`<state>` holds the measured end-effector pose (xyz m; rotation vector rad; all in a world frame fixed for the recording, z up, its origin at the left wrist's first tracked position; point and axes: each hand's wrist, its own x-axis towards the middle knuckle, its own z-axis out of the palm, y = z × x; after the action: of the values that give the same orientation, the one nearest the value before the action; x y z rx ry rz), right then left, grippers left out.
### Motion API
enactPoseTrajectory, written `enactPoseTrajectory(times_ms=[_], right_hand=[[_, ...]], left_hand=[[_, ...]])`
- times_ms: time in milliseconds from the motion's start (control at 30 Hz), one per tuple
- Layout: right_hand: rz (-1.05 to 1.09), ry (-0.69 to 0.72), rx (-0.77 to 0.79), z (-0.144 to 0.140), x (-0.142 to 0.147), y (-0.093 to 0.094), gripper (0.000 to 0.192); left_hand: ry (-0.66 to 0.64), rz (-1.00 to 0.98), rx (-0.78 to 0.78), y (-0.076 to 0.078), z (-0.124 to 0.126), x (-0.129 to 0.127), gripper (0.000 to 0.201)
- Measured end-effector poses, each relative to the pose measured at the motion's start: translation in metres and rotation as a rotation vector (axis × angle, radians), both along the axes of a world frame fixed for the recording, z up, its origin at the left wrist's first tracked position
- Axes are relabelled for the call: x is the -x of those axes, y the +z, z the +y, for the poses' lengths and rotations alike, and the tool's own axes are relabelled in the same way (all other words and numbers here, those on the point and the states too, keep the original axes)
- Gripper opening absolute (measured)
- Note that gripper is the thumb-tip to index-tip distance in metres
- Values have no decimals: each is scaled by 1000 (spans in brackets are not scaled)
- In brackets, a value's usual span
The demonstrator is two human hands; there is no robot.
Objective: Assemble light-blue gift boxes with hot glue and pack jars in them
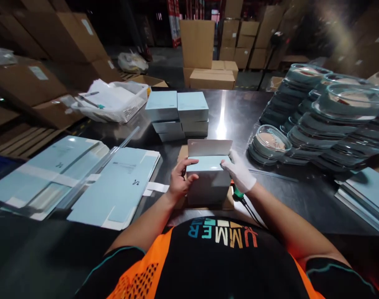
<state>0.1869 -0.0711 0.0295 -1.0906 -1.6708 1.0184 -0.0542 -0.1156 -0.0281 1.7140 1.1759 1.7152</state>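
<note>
A light blue carton stands upright in front of my body, its lid flap raised at the far side. My bare left hand holds the carton's left side, with a finger over the top edge and the thumb near the front face. On the right side my right hand, in a white glove, grips the carton with its thumb on the top. Brown cardboard lies beneath and behind the carton. By the right hand is a green-handled tool with a dark cord.
Several closed blue cartons are stacked ahead. Flat blue carton blanks lie at left, more blanks at far right. Tall stacks of clear oval containers stand on the right. A white basket holds papers at the back left.
</note>
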Motion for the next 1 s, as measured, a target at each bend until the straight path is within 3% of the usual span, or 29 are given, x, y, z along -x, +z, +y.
enactPoseTrajectory(times_ms=[67,133,200,267,367,533,600,633,767,800,833,900,967,1000], right_hand=[[16,87,-14,4,-1,-2,59],[-11,166,-119,7,-13,-9,68],[-56,230,-256,8,-26,-16,70],[-78,274,-362,5,-36,-21,57],[-89,329,-390,-8,-38,-21,33],[-107,345,-415,-21,-30,-12,32],[-99,340,-433,-20,-27,-11,34],[-94,335,-441,-20,-27,-12,35],[-67,270,-453,-20,-28,-24,53],[-65,243,-438,-20,-30,-28,62],[-62,220,-411,-20,-32,-32,72],[-47,190,-350,-16,-38,-37,89],[-26,141,-319,-8,-46,-38,94],[-27,96,-312,-4,-51,-36,90]], left_hand=[[-6,2,-45,-2,1,-1,65],[-27,-72,-147,-1,4,-1,49],[-87,-177,-278,1,9,0,47],[-173,-163,-348,6,14,4,44],[-268,23,-361,12,17,12,26],[-289,-3,-360,11,16,18,19],[-281,-29,-300,5,16,18,23],[-265,-53,-243,0,15,17,37],[-197,-152,203,-26,-8,15,137],[-220,-119,364,-32,-18,16,147],[-232,-89,501,-38,-27,17,146],[-224,-93,629,-40,-39,24,135],[-141,-147,577,-25,-35,37,120],[-72,-184,492,-10,-25,44,111]])
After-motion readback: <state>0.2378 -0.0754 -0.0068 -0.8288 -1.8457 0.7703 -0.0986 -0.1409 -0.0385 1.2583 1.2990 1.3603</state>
